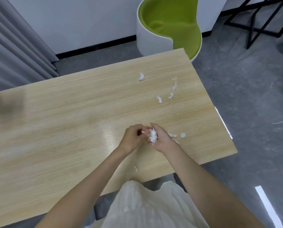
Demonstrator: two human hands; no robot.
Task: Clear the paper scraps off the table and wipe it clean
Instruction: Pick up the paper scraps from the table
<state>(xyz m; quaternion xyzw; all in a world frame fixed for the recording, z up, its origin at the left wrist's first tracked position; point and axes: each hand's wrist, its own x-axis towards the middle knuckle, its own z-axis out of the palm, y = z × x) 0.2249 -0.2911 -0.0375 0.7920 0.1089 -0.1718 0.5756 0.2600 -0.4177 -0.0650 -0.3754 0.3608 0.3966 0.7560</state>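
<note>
- From the head camera we look down at a long table [71, 120] with a light wood top. It looks a bit shiny near the middle.
- Our right hand [160, 139] is cupped, palm up, just over the table. Its fingers are half curled around a bunch of paper scraps [153, 136].
- Our left hand [132, 137] is right beside it, touching it. Its fingers are bent in, and the tips pinch at the same white bunch.
- More small white scraps [173, 134] lie on the table just to the right of our right hand.
- Other scraps [159, 99] are spread out farther away, toward the far right corner. One scrap [141, 77] lies apart from them.
- One tiny bit [135, 168] lies near the close edge.
- The floor [244, 88] is grey.
- A round white chair [168, 25] with a green inside stands past the far end of the table.
- Grey curtains [14, 43] hang on the left, by a white wall [79, 18].
- A black metal frame [259, 22] stands at the top right.
</note>
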